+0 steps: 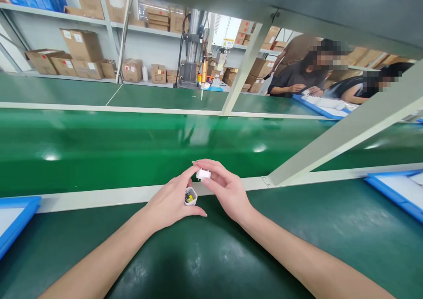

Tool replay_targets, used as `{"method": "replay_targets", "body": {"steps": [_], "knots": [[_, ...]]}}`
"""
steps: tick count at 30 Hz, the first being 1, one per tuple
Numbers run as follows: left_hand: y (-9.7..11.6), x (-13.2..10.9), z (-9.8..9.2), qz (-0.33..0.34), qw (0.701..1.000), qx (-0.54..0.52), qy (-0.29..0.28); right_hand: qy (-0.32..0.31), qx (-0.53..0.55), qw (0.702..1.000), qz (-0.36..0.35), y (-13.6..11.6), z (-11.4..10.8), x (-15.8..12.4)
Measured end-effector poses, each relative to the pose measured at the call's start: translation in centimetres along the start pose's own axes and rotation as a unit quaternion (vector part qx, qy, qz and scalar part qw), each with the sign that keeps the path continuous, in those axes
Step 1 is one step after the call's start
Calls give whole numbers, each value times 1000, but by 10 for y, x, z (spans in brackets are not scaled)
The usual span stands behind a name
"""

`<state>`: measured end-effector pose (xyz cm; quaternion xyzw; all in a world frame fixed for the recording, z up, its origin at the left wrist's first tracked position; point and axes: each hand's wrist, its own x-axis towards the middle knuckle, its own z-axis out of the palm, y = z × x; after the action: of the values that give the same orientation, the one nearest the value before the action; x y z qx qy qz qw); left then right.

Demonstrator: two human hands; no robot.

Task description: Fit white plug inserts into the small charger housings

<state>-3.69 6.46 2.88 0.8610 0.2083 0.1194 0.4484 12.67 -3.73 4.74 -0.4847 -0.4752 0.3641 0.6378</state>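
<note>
Head view: left hand [172, 202] pinches open shell [191, 196]; right hand [224, 189] pinches white cap [203, 174] at its 12 o'clock. Best done squarely: align cap edges over shell before pressing.

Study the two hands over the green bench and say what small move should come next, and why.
Probably lower the white cap, pinched in the right hand, onto the open white housing held in the left hand. The cap sits just above and apart from the housing, whose inner parts are exposed.

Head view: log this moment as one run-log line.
left hand: holds open white housing | right hand: pinches white cap | surface: green bench
</note>
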Motion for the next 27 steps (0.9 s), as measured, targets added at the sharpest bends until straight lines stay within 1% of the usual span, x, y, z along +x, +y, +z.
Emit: {"method": "replay_targets", "body": {"steps": [2,6,9,13,15,17,20,22,24,27], "knots": [[4,2,6,3,999,31,8,-11,-22,999,-22,3,4,-5],[9,4,11,5,996,89,-7,-38,-100,994,-31,8,9,-13],[10,2,8,13,998,62,-7,-40,-139,989,-38,10,7,-14],[8,0,2,19,1000,-9,3,-21,-155,985,-73,9,1,-12],[7,1,1,12,999,-49,-1,-13,-205,973,-106,8,0,-12],[7,2,1,-25,997,-66,14,-20,-262,952,-153,7,1,-13],[8,4,2,-73,995,-56,40,-73,-315,922,-212,5,3,-16],[8,4,2,-71,995,-58,34,-118,-338,908,-219,5,4,-17],[7,4,2,-61,996,-66,24,-144,-353,900,-211,4,5,-17],[6,4,1,-50,995,-85,12,-135,-356,902,-203,5,4,-16]]}}
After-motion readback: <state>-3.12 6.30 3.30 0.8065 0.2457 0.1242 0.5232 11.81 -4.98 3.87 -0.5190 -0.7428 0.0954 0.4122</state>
